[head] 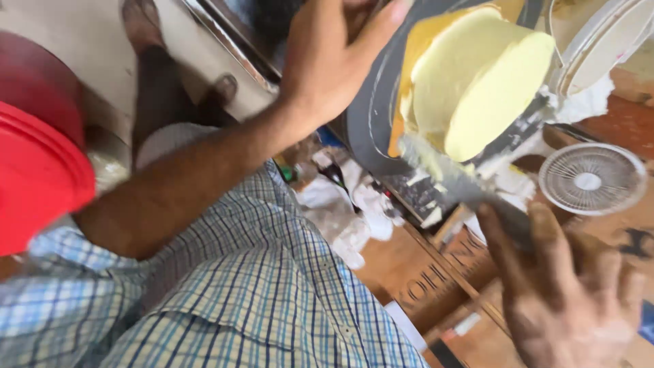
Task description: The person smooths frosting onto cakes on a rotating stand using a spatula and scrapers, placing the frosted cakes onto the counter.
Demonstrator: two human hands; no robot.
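My left hand (334, 54) grips the rim of a dark grey round board (371, 116), tilted towards me. A thick lump of pale yellow paste (477, 82) sits on the board. My right hand (565, 293), smeared with grime, holds a flat scraper (463, 184). The scraper's paste-covered blade touches the lower edge of the lump. My left forearm runs from the lower left up to the board, over my blue checked shirt (259, 293).
A red bucket lid (34, 177) is at the left edge. A small white round fan (591, 178) lies at the right, a white bucket (599, 34) above it. Brown cardboard boxes (436, 279) and crumpled white wrapping (340, 211) lie below. A bare leg and foot (153, 75) show top left.
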